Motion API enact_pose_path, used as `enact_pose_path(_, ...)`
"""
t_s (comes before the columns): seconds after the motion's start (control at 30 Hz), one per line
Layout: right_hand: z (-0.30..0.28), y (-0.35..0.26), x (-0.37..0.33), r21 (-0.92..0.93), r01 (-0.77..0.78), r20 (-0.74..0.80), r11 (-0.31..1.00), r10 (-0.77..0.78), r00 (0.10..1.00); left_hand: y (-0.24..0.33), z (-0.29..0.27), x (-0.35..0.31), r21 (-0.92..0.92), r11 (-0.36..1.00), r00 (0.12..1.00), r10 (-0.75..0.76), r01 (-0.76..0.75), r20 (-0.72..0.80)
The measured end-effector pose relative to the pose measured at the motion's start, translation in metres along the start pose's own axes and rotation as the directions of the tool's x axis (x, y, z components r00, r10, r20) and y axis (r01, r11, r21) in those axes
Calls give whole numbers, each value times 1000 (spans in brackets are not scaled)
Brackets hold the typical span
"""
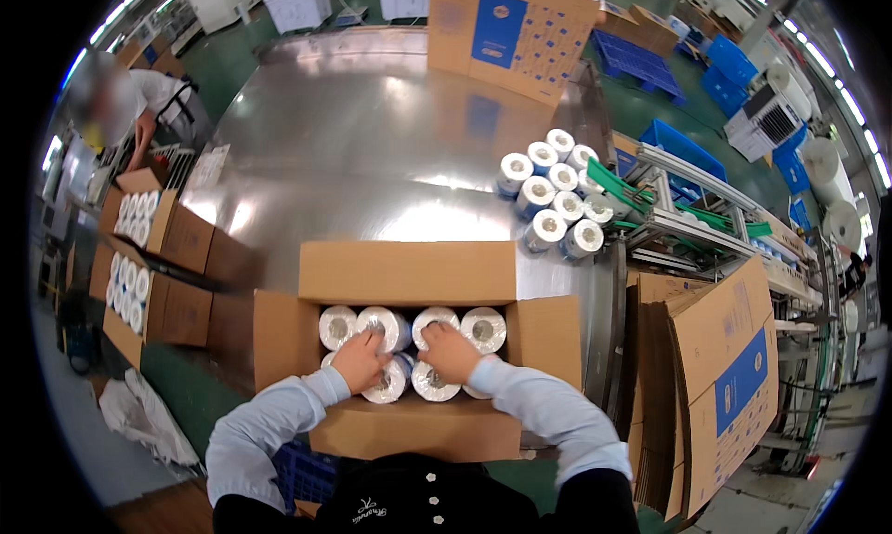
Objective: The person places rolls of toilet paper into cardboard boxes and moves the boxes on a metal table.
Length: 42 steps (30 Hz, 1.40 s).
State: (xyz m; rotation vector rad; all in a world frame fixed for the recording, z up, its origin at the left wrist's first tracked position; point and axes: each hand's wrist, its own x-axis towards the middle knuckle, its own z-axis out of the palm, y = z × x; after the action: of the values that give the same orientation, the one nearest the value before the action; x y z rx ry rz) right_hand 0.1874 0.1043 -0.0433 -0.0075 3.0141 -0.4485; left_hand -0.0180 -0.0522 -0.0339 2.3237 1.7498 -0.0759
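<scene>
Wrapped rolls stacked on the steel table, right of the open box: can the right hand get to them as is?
Probably yes. The right hand is down in the open box, and the wrapped rolls stand uncovered on the steel table, with only the box flap between.

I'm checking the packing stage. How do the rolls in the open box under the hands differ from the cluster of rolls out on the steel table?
The boxed rolls sit packed inside the open box, both hands on them: left hand, right hand. The table rolls stand loose on the steel table, untouched, farther off to the right. Both sets are white, wrapped, ends up.

White rolls (401, 328), brown carton (409, 274), shiny silver table (372, 153)
</scene>
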Motion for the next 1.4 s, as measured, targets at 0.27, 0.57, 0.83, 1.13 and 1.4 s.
enact_pose_path(0.27,-87,99,-37,374,-244,-580,895,431,691,-5,-125,149,-513,848,880,-139,-131,-454)
enact_pose_path(0.57,5,354,-155,-268,-783,-434,561,656,618,-26,-13,446,-406,914,975,-94,5,-200)
enact_pose_path(0.83,31,439,-166,-147,-674,-223,724,640,736,-31,46,530,-93,993,998,-68,69,12)
enact_pose_path(1.13,82,383,-175,98,-806,-266,584,795,544,-60,10,495,-248,960,990,-138,129,-20)
enact_pose_path(1.4,24,248,-220,474,-795,-240,380,924,298,-112,-159,250,-929,345,945,-236,-138,-228)
